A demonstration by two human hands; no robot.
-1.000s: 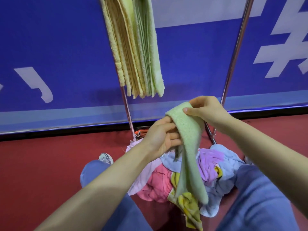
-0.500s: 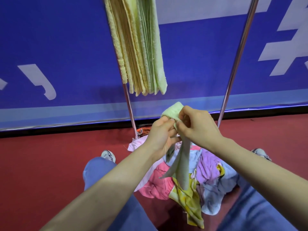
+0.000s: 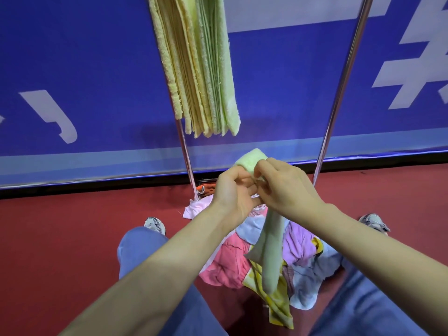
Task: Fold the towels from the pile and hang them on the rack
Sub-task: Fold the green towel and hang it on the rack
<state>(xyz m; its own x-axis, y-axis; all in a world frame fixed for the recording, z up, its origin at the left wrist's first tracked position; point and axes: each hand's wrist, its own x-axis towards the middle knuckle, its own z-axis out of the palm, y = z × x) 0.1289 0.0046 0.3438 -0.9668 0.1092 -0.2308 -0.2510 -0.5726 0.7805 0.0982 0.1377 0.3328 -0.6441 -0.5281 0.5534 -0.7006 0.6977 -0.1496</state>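
Holding a light green towel point(image 3: 271, 251) up by its folded top, with left hand point(image 3: 231, 192) and right hand point(image 3: 287, 190) pressed close together, knuckles almost touching. Pinches the cloth with curled left fingers point(image 3: 246, 187) from one side and curled right fingers point(image 3: 261, 166) from the other, both closed on the fabric; cannot tell how far either thumb reaches, hidden behind cloth and the other hand. Sticks up above the fingers as a small rounded fold and hangs below them as a long narrow strip, doubled lengthwise, loose end free in the air. Dangles right over the pile point(image 3: 226, 263) of crumpled towels on the red floor point(image 3: 60, 226): pink, lilac, pale blue, white, and one yellow patterned piece spread toward the near side. Lies between two knees in blue jeans point(image 3: 138, 246), with a grey sneaker point(image 3: 155, 225) showing on either side. Just behind the pile, the rack point(image 3: 339, 98), rising on two slanted shiny metal poles. Carries a tight bundle of hung towels point(image 3: 201, 69) by the left pole, yellow ones to the left, green ones to the right, edges hanging straight down, well above the hands. Behind everything, a blue banner point(image 3: 72, 57) with large white characters and a paler stripe along its bottom edge.
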